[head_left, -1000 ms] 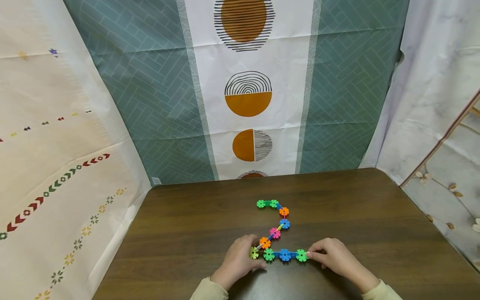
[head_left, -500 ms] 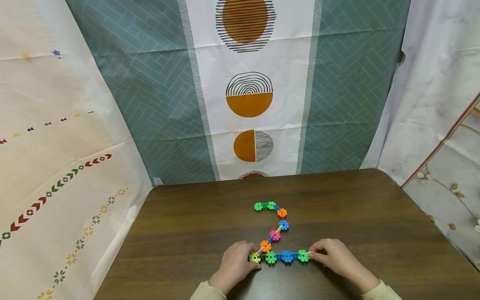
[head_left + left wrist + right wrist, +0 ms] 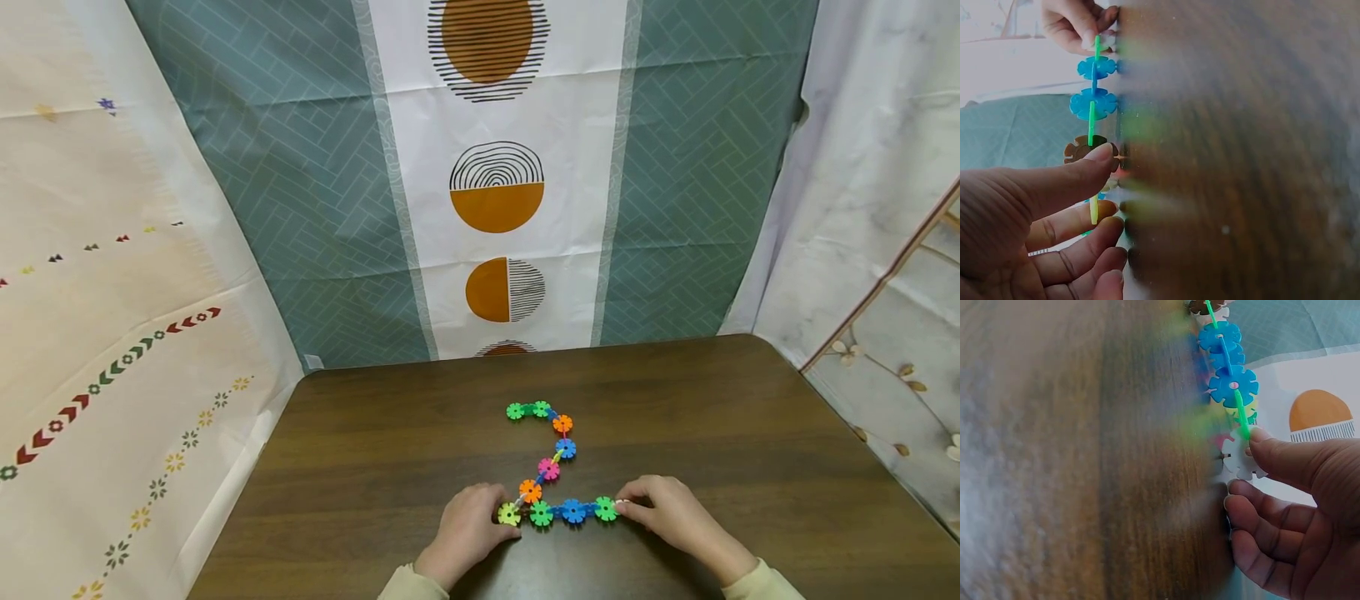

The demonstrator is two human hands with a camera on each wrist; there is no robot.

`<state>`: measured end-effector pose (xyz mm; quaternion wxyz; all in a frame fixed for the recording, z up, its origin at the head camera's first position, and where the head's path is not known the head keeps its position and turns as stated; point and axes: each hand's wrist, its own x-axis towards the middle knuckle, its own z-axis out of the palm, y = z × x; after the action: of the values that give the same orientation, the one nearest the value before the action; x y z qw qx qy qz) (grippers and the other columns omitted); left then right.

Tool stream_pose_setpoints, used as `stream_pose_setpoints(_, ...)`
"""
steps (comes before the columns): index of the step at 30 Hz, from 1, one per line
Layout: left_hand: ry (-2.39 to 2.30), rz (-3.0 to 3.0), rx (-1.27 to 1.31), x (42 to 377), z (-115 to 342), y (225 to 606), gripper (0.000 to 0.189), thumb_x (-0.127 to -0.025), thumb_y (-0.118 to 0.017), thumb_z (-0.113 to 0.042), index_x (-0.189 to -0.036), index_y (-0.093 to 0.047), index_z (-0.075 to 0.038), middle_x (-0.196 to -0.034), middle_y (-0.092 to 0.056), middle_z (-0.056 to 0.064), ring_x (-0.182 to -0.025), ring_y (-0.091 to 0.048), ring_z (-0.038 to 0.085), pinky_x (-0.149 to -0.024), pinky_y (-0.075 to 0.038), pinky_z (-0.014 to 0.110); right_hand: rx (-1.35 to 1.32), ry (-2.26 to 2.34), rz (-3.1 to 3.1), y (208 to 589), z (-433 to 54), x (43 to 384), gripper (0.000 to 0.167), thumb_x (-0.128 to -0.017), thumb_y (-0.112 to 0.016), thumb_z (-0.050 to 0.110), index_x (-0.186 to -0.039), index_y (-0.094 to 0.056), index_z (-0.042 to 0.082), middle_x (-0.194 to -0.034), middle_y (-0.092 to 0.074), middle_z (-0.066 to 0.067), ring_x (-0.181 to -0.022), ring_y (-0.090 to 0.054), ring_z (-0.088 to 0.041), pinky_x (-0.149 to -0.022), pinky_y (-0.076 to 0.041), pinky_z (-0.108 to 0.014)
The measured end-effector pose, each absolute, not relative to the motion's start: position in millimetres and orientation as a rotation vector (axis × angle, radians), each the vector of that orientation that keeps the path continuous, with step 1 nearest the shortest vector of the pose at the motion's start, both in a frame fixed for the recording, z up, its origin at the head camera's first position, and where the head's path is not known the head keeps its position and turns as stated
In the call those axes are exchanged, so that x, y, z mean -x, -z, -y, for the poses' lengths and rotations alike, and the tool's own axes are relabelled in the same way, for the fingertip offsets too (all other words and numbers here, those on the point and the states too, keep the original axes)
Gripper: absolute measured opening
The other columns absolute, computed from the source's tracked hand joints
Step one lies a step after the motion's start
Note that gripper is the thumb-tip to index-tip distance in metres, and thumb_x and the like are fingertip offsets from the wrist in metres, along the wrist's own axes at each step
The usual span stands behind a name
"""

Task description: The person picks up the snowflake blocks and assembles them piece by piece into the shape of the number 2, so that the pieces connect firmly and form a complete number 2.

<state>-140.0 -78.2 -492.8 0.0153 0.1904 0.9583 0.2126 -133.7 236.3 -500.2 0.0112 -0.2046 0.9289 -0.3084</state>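
On the brown table lies a chain of interlocking snowflake discs (image 3: 574, 512), several colours joined into a figure-2 shape. At its lower left corner, my left hand (image 3: 468, 527) grips around the yellow disc (image 3: 509, 514). In the left wrist view the thumb touches the brown disc (image 3: 1079, 150), and the fingers curl behind the yellow one. My right hand (image 3: 663, 507) pinches the white disc (image 3: 1239, 459) at the right end, slotted beside a green disc (image 3: 606, 509). Blue and green discs form the straight base between the hands. The far end finishes in a green disc (image 3: 514, 411).
The dark wooden table (image 3: 375, 442) reaches back to a green and white patterned curtain (image 3: 300, 208). Light cloths hang at the left (image 3: 135, 333) and right, beyond the table's side edges.
The chain's lower left corner has come slightly toward me with my left hand, whose thumb has drawn left. The curved upper part has shifted slightly left. My right hand keeps its pinch, almost still.
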Motion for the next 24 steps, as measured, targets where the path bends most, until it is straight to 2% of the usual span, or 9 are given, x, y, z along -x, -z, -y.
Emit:
stream_pose_setpoints(5, -0.673, -2.994, -0.542, 139, 77, 492, 0.034, -0.067, -0.089, -0.038, -0.081, -0.067, -0.016, -0.063, -0.045, -0.013, -0.061, -0.041, 0.006, -0.053, -0.035, 0.026, 0.666, 0.965, -2.885, 499, -236, 133, 0.005, -0.089, -0.070, 0.031, -0.087, -0.075, 0.029, -0.083, -0.063, 0.020, -0.077, -0.059, -0.002, -0.066, -0.050, -0.029)
stream_pose_setpoints(17, -0.707, -2.949, -0.569, 138, 82, 491, 0.035, -0.068, -0.089, -0.034, -0.090, -0.068, -0.015, -0.064, -0.048, -0.012, -0.060, -0.043, 0.006, -0.052, -0.036, 0.026, 0.679, 0.979, -2.879, 501, -238, 134, 0.005, -0.089, -0.070, 0.033, -0.087, -0.074, 0.030, -0.083, -0.062, 0.021, -0.077, -0.058, -0.001, -0.066, -0.050, -0.029)
stream_pose_setpoints(21, -0.730, -2.922, -0.573, 136, 86, 488, 0.034, -0.069, -0.088, -0.031, -0.093, -0.069, -0.016, -0.066, -0.050, -0.012, -0.059, -0.043, 0.004, -0.053, -0.037, 0.025, 0.693, 0.995, -2.865, 499, -237, 133, 0.004, -0.088, -0.072, 0.031, -0.089, -0.073, 0.028, -0.082, -0.061, 0.021, -0.075, -0.055, 0.001, -0.064, -0.049, -0.027)
stream_pose_setpoints(24, -0.765, -2.904, -0.574, 135, 92, 485, 0.036, -0.069, -0.088, -0.032, -0.095, -0.069, -0.015, -0.067, -0.051, -0.012, -0.060, -0.044, 0.004, -0.053, -0.037, 0.024, 0.712, 1.033, -2.823, 495, -238, 133, 0.010, -0.087, -0.073, 0.032, -0.093, -0.073, 0.024, -0.081, -0.060, 0.020, -0.072, -0.053, 0.002, -0.062, -0.047, -0.026)
